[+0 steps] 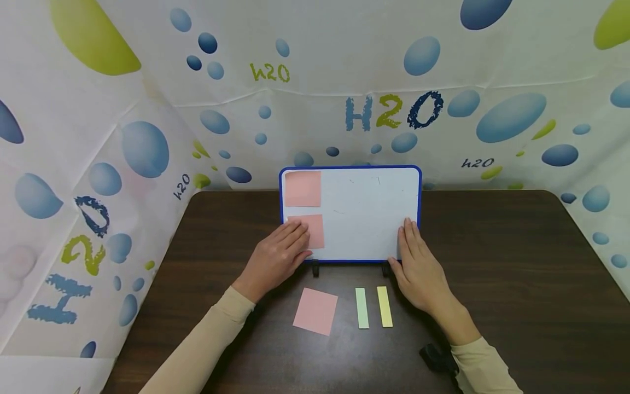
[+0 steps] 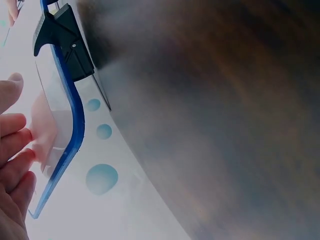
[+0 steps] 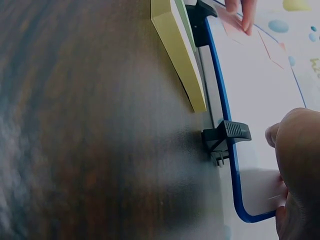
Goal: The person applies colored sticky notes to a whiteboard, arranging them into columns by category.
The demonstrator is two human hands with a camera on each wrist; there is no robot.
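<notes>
A small whiteboard [image 1: 369,213] with a blue frame stands tilted at the back of the table, on black clips [image 3: 227,132] along its lower edge. Two pink sticky notes are on its left side: an upper note [image 1: 303,189] and a lower note [image 1: 316,232]. My left hand [image 1: 278,254] presses the lower note with straight fingers, covering its left part. On the board's right edge rests my right hand [image 1: 420,268], fingers straight. The left wrist view shows the left hand [image 2: 12,165] by the blue frame; the right wrist view shows the right hand [image 3: 300,165] near the corner.
In front of the board lie a loose pink sticky note [image 1: 315,312], a green strip note [image 1: 361,308] and a yellow strip note [image 1: 385,306]. The dark wooden table [image 1: 531,284] meets a white backdrop [image 1: 315,120] printed with blue drops. A black device [image 1: 435,358] is at the right wrist.
</notes>
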